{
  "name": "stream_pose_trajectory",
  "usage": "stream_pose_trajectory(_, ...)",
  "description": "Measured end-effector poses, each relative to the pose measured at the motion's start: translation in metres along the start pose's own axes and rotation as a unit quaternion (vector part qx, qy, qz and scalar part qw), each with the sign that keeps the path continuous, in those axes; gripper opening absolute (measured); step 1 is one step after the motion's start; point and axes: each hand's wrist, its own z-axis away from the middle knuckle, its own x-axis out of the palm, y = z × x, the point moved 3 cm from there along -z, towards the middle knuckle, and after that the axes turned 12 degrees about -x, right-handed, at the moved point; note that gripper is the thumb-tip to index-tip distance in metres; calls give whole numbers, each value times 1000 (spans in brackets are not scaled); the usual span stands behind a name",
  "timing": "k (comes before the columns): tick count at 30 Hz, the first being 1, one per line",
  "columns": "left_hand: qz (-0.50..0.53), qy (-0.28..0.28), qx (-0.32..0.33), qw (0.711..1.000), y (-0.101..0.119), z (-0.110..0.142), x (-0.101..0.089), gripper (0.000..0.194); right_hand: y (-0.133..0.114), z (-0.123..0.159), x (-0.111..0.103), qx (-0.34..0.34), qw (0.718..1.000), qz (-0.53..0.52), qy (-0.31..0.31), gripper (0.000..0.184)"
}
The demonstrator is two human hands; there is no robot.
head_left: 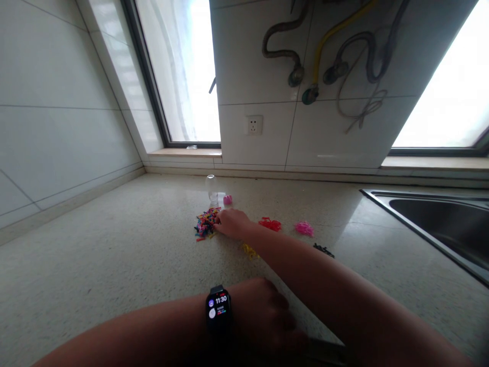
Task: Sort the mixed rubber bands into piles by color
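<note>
My right hand (232,224) reaches across the counter to a heap of mixed small coloured bands (206,223) that look like hair elastics. Its fingers are bent together at the heap's right edge, and what they pinch, if anything, is too small to see. Under that wrist lies a yellow cluster of bands (250,251), partly hidden. Beyond the forearm are a red cluster (270,224), a pink cluster (304,228) and a black cluster (324,250). My left hand (267,313), with a watch (218,307) on its wrist, rests curled near the front edge, nothing visible in it.
A clear bottle-shaped container (212,189) stands behind the heap, beside a pink cap (227,199). A steel sink (439,224) is set into the speckled counter (114,260) at right. A socket (254,125) and hoses (317,56) are on the tiled wall.
</note>
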Motion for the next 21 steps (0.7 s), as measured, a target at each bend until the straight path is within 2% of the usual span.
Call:
stream_pose_trajectory(6,2,2,-4,1000,0,1,0,10,2,5,-7,-10,999,-35,11,29)
stream_pose_trajectory(11,0,-12,-13,1000,-1,1,-3,11,16,26,-24,-53,993,-93,55,26)
stream_pose_trajectory(15,-6,-22,-9,1000,0,0,-2,9,39,56,-43,-52,973,-196,105,23)
stream_pose_trajectory(21,-3,-30,-10,999,-1,-1,-2,13,82,120,-63,24,929,-316,189,28)
